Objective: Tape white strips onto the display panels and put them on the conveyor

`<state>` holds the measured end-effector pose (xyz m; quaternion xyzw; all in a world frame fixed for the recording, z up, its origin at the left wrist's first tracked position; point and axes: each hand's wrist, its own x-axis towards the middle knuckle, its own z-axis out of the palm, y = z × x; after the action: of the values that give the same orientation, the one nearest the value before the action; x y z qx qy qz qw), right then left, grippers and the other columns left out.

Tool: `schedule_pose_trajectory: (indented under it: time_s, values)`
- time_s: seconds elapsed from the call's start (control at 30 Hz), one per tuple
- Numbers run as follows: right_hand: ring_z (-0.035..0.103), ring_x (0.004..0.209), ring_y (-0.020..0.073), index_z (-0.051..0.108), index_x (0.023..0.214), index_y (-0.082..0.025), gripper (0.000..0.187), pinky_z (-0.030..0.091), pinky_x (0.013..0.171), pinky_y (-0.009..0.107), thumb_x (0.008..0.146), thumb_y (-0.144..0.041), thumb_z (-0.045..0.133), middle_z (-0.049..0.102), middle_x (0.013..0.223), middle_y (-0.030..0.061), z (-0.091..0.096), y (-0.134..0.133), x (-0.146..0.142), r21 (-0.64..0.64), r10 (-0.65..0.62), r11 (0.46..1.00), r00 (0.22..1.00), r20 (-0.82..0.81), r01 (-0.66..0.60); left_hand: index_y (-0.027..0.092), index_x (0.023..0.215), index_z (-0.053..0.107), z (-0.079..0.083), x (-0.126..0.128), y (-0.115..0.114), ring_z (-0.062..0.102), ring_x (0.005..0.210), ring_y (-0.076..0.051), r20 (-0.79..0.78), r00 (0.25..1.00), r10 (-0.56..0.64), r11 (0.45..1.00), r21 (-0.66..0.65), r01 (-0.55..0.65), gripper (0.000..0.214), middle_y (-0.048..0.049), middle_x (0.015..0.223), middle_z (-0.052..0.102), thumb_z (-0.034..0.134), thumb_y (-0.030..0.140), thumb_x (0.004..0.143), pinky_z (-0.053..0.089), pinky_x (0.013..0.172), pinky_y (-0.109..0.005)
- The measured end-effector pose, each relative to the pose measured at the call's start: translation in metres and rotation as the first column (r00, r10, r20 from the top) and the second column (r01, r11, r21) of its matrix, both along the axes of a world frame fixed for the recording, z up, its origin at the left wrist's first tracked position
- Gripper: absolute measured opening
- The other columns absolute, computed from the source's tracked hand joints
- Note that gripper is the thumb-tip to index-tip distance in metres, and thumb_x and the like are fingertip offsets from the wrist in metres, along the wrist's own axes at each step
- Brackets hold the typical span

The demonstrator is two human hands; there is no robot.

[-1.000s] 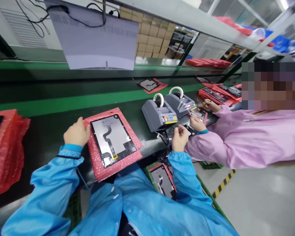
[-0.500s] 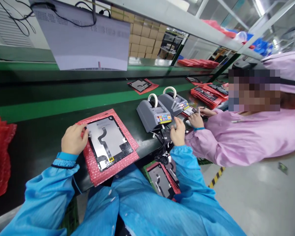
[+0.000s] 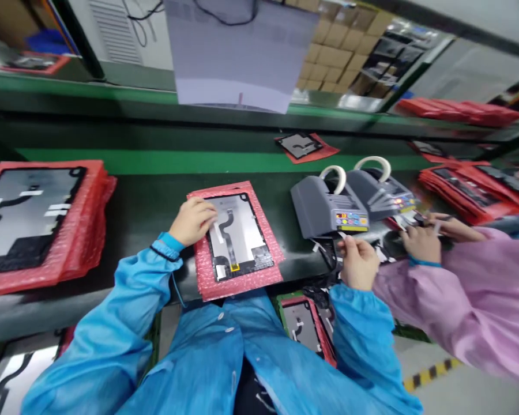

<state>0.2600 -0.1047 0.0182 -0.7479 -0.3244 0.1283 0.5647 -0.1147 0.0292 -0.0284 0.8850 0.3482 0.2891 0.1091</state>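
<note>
A tablet-like screen panel [image 3: 246,233] with a grey back, a dark ribbon cable and a yellow-framed connector lies on pink bubble-wrap bags [image 3: 207,276] before me. My left hand [image 3: 194,221] rests at the panel's left edge, fingers closed together; what they pinch, if anything, is hidden. A white strip [image 3: 218,231] shows on the panel just past the fingertips. To the right, my right hand [image 3: 358,262] pinches the short white end of tape [image 3: 343,234] at the front of the nearer grey tape dispenser [image 3: 328,204].
A second tape dispenser [image 3: 380,187] stands beside the first. A co-worker's hands [image 3: 424,239] work there. Bagged panels are stacked at left [image 3: 30,219] and far right [image 3: 462,190]; one panel [image 3: 300,145] lies behind. More panels [image 3: 303,325] sit in a low crate.
The view has swung left, bringing the left stack into sight. My right hand has come to the nearer dispenser's front and closed on the tape. My left hand stays at the panel's left edge.
</note>
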Motion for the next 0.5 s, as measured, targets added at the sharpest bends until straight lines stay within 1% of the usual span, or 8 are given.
schedule_pose_trajectory:
  time_s: [0.07, 0.1, 0.17, 0.23, 0.3, 0.37, 0.43, 0.5]
  values:
    - [0.047, 0.055, 0.0108, 0.059, 0.072, -0.017, 0.036, 0.038, 0.057, 0.025, 0.073, -0.053, 0.062, 0.060, 0.063, 0.0003, 0.006, 0.009, -0.021, -0.087, 0.234, 0.970, 0.968, 0.093, -0.226, 0.022, 0.104, 0.071, -0.005, 0.004, 0.001, 0.049, 0.108, -0.025, -0.035, 0.991, -0.128, 0.990, -0.056, 0.126, 0.029, -0.0062, 0.110, 0.069, 0.045, 0.029, 0.091, 0.040, 0.097, -0.046]
    - [0.049, 0.058, 0.0117, 0.059, 0.074, -0.018, 0.032, 0.039, 0.059, 0.026, 0.077, -0.050, 0.059, 0.061, 0.066, 0.0006, 0.009, 0.017, -0.036, -0.147, 0.383, 0.919, 0.918, 0.107, -0.366, 0.022, 0.108, 0.069, -0.008, 0.007, 0.002, 0.046, 0.114, -0.026, -0.056, 0.982, -0.179, 0.981, -0.080, 0.174, 0.031, -0.0056, 0.116, 0.068, 0.045, 0.031, 0.092, 0.037, 0.101, -0.048]
    - [0.050, 0.062, 0.0129, 0.058, 0.075, -0.018, 0.027, 0.040, 0.062, 0.026, 0.083, -0.044, 0.053, 0.059, 0.068, 0.0004, 0.010, 0.042, -0.069, -0.252, 0.646, 0.752, 0.756, 0.103, -0.609, 0.023, 0.117, 0.066, -0.012, 0.011, 0.001, 0.039, 0.124, -0.030, -0.109, 0.966, -0.233, 0.968, -0.119, 0.220, 0.036, -0.0049, 0.127, 0.062, 0.046, 0.039, 0.092, 0.028, 0.107, -0.054]
    - [0.050, 0.065, 0.0138, 0.055, 0.075, -0.019, 0.020, 0.041, 0.065, 0.027, 0.086, -0.035, 0.049, 0.057, 0.070, 0.0003, 0.005, 0.074, -0.102, -0.348, 0.800, 0.586, 0.590, 0.108, -0.732, 0.025, 0.122, 0.062, -0.016, 0.014, 0.001, 0.034, 0.130, -0.033, -0.162, 0.958, -0.239, 0.966, -0.141, 0.217, 0.042, -0.0040, 0.136, 0.056, 0.048, 0.048, 0.090, 0.017, 0.110, -0.061]
    - [0.051, 0.070, 0.0145, 0.053, 0.074, -0.019, 0.015, 0.041, 0.070, 0.027, 0.086, -0.025, 0.047, 0.056, 0.073, 0.0012, -0.003, 0.103, -0.126, -0.463, 0.883, 0.453, 0.454, 0.118, -0.762, 0.028, 0.126, 0.059, -0.018, 0.016, 0.000, 0.032, 0.132, -0.034, -0.194, 0.955, -0.226, 0.968, -0.150, 0.199, 0.047, -0.0037, 0.140, 0.051, 0.048, 0.053, 0.089, 0.010, 0.111, -0.064]
    - [0.051, 0.074, 0.0152, 0.053, 0.072, -0.018, 0.015, 0.041, 0.075, 0.028, 0.085, -0.019, 0.046, 0.056, 0.076, 0.0026, -0.013, 0.125, -0.142, -0.574, 0.926, 0.364, 0.349, 0.142, -0.733, 0.030, 0.128, 0.058, -0.020, 0.016, -0.002, 0.031, 0.133, -0.034, -0.201, 0.955, -0.220, 0.969, -0.156, 0.190, 0.049, -0.0041, 0.142, 0.049, 0.049, 0.056, 0.087, 0.008, 0.111, -0.064]
    - [0.051, 0.078, 0.0160, 0.056, 0.074, -0.017, 0.017, 0.040, 0.079, 0.029, 0.086, -0.016, 0.045, 0.056, 0.078, 0.0037, -0.020, 0.136, -0.149, -0.653, 0.946, 0.319, 0.269, 0.179, -0.687, 0.032, 0.128, 0.057, -0.021, 0.016, -0.003, 0.031, 0.132, -0.034, -0.192, 0.957, -0.218, 0.968, -0.167, 0.187, 0.049, -0.0042, 0.143, 0.048, 0.049, 0.057, 0.087, 0.010, 0.111, -0.064]
    - [0.052, 0.081, 0.0167, 0.060, 0.078, -0.017, 0.018, 0.040, 0.081, 0.030, 0.088, -0.017, 0.044, 0.056, 0.080, 0.0045, -0.023, 0.139, -0.151, -0.704, 0.955, 0.298, 0.213, 0.209, -0.645, 0.033, 0.128, 0.057, -0.022, 0.016, -0.003, 0.031, 0.132, -0.034, -0.180, 0.959, -0.219, 0.966, -0.179, 0.187, 0.049, -0.0040, 0.143, 0.047, 0.050, 0.058, 0.086, 0.010, 0.110, -0.065]
